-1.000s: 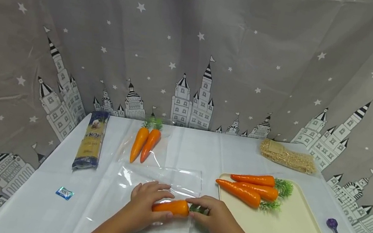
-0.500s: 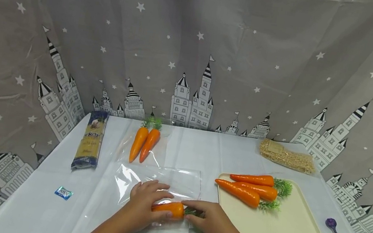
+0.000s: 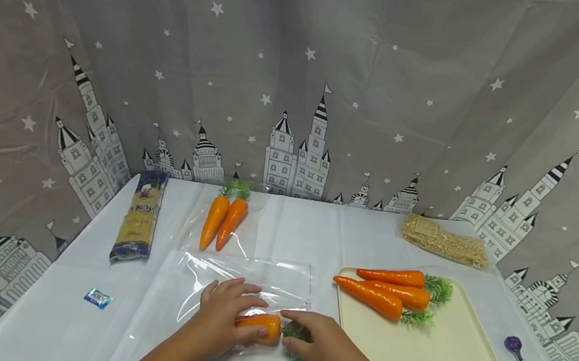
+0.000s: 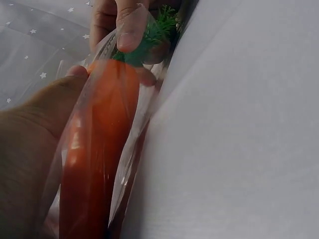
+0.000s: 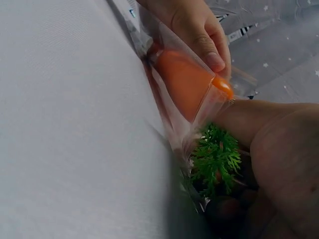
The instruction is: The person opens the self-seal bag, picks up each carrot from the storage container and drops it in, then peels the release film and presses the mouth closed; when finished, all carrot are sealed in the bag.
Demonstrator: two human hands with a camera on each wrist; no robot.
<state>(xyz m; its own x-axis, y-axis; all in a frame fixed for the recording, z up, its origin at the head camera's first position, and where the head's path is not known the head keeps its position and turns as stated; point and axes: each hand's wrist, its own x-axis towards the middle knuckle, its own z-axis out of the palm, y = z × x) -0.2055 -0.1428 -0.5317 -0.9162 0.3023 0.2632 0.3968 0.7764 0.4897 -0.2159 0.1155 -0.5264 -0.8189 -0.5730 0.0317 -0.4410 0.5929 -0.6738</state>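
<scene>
Both hands are working one toy carrot (image 3: 258,325) at the near edge of the white table (image 3: 73,323). Left hand (image 3: 220,315) is curling around the orange body through a clear plastic bag (image 3: 251,278), thumb and fingers pressing the film against it. Right hand (image 3: 323,342) is pinching the green leafy top (image 3: 294,333) at the bag's mouth, so the carrot is lying mostly inside the bag. Just right of that, a cream tray (image 3: 443,356) is holding three more carrots (image 3: 388,291). Further back, two carrots (image 3: 223,220) are lying inside another clear bag, with a spaghetti packet (image 3: 137,223) off to the left.
</scene>
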